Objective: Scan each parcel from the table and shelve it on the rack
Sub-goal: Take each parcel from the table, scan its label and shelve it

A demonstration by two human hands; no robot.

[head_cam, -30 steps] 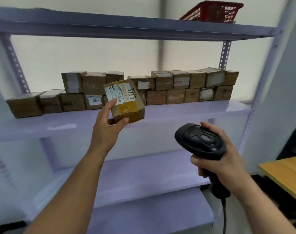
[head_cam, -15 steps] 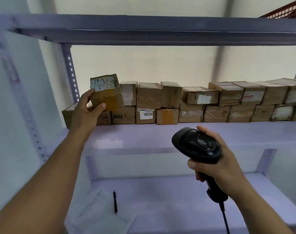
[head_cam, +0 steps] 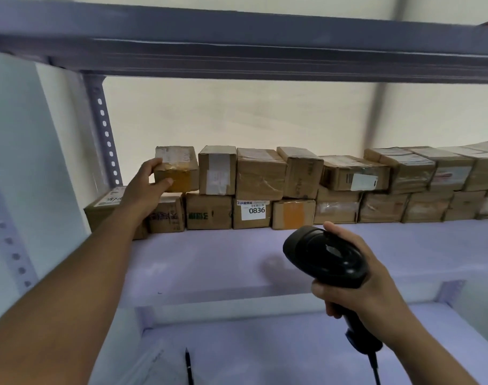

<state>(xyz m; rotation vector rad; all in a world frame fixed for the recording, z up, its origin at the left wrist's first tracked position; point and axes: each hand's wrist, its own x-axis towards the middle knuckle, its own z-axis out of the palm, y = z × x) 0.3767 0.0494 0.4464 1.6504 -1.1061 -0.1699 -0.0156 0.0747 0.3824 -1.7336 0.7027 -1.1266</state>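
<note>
Gripping the parcel (head_cam: pixel 179 168) at its left end, the left hand (head_cam: pixel 144 190) had its thumb pressed against the front face and its fingers curled over the upper left edge. That parcel sat at the left end of the upper row of boxes (head_cam: pixel 261 173), upright, on top of a lower box (head_cam: pixel 167 215) and close against the neighbour on its right. Both rows ran along the back edge of the middle shelf (head_cam: pixel 237 259) of the rack (head_cam: pixel 104 129); one lower box carried a white label reading 0836 (head_cam: pixel 256 210). Nearer the front edge, the right hand (head_cam: pixel 356 290) was clenched around the handle of a black scanner (head_cam: pixel 325 255), its head tilted toward the boxes and its cable (head_cam: pixel 375 370) hanging below. A pen (head_cam: pixel 189 366) lay on the lower shelf (head_cam: pixel 265 343) beside a white sheet (head_cam: pixel 154 362).
</note>
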